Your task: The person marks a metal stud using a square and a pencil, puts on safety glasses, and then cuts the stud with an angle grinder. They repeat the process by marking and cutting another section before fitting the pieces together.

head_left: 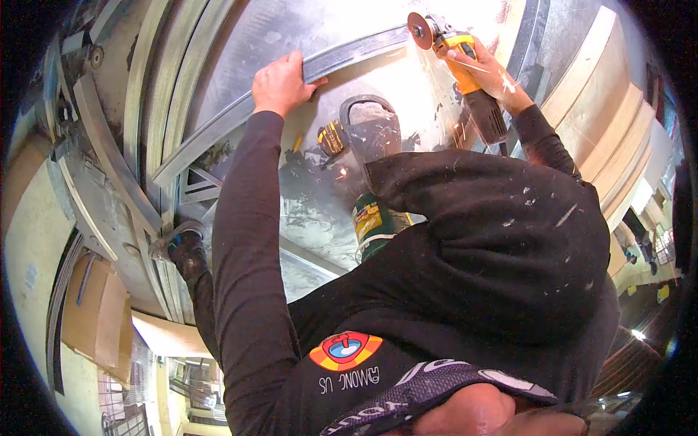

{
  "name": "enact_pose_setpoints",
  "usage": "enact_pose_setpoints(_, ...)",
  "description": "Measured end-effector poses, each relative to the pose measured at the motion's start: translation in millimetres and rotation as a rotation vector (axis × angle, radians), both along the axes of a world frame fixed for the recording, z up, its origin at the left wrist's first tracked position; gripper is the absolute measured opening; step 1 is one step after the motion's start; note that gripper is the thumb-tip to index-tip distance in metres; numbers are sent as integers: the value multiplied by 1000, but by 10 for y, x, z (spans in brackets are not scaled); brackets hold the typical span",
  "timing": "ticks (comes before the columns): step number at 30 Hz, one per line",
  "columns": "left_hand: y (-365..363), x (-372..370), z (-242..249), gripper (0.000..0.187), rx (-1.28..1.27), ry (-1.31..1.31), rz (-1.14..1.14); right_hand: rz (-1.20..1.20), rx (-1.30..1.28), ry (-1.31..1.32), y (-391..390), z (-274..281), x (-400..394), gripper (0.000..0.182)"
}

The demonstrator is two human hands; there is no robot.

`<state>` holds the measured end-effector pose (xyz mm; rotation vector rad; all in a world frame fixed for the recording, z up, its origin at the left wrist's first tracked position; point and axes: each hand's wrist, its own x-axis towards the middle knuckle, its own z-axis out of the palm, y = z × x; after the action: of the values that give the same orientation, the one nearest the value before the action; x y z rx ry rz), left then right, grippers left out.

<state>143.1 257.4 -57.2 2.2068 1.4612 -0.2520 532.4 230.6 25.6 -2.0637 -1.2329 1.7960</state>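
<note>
My left hand [280, 83] is wrapped round a long grey metal bar [356, 49] that slants across the work area. In my right hand [496, 76] is a yellow and black angle grinder [462, 67], held by its body. Its reddish cutting disc [421, 30] is right at the bar's far end, overlapping it in this view. Sparks streak down below the disc and past my right wrist. Between my arms lie a yellow and black tape measure [331, 138] and a dark object with a curved handle [372, 123].
A green container with a yellow label [372, 218] stands close to my body. Several long metal bars [149, 87] run along the left, near a shoe [187, 231]. Pale wooden boards [614, 138] lie at the right. A cardboard box [94, 309] is at the lower left.
</note>
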Motion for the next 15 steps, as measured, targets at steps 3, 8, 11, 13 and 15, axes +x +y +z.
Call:
enact_pose_setpoints(3,-1,0,14,59,15,-56,34,-63,61,73,-62,-103,45,62)
enact_pose_setpoints(8,-8,-11,-21,58,18,-60,32,-26,-44,-95,-81,-54,8,63)
enact_pose_setpoints(11,-3,-5,-23,60,9,-31,23,-95,-27,33,-74,-75,13,60)
enact_pose_setpoints(13,-5,-6,-25,62,9,-8,11,-114,-9,90,-50,-53,-16,57)
enact_pose_setpoints(15,3,-12,-28,63,1,9,-12,-147,61,210,-13,-11,-72,52)
